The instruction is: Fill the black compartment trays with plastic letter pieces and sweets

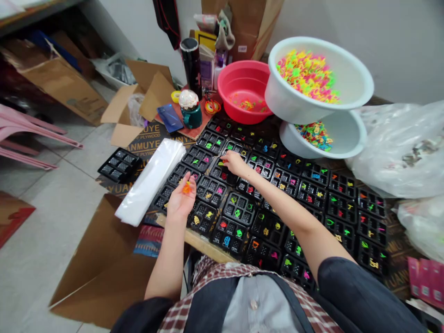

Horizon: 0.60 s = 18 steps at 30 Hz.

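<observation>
My left hand [181, 199] is palm up with fingers curled, cupping a few small orange plastic pieces [187, 187]. It hovers over the left part of the spread of black trays. My right hand [234, 163] reaches across to a black compartment tray [222, 173], fingertips pinched just above it; what they hold, if anything, is hidden. Rows of such black divided trays [239, 208] cover the table, many with small bright plastic pieces in some compartments.
White basins [354, 69] with colourful pieces stack at the back right, beside a red basin [229, 78]. Clear plastic bags [152, 180] and a black tray stack [120, 164] lie left. A green mug [192, 118] and black flask [191, 64] stand behind. A cardboard box [100, 259] sits below.
</observation>
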Each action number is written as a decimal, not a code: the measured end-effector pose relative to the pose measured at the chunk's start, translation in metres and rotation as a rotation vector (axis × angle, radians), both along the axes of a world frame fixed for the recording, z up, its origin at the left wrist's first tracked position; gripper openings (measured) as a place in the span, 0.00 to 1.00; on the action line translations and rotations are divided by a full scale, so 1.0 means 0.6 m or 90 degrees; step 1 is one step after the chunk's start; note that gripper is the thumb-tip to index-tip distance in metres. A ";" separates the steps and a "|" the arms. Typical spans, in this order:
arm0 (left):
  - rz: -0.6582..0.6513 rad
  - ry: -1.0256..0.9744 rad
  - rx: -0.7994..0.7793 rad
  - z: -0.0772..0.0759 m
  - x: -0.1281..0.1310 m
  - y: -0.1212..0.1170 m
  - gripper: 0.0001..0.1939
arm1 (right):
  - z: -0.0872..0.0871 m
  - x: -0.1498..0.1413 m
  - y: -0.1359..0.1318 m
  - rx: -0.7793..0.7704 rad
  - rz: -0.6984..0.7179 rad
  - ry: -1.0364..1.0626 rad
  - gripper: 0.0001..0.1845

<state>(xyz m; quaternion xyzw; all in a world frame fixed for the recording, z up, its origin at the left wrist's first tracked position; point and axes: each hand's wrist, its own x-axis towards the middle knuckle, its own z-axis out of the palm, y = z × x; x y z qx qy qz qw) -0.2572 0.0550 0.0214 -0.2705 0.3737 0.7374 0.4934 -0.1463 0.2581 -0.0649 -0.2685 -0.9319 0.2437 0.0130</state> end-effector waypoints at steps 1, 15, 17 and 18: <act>0.003 0.009 0.003 -0.002 -0.002 -0.011 0.15 | -0.002 0.001 0.003 -0.003 0.001 0.013 0.11; 0.016 0.028 -0.048 -0.035 -0.002 -0.077 0.15 | -0.006 -0.023 -0.121 -0.124 0.131 0.180 0.08; 0.017 0.015 -0.045 -0.034 -0.001 -0.078 0.18 | 0.000 -0.028 -0.130 -0.105 0.141 0.165 0.08; 0.015 0.012 -0.040 -0.035 0.000 -0.079 0.19 | 0.007 -0.027 -0.134 -0.098 0.145 0.170 0.07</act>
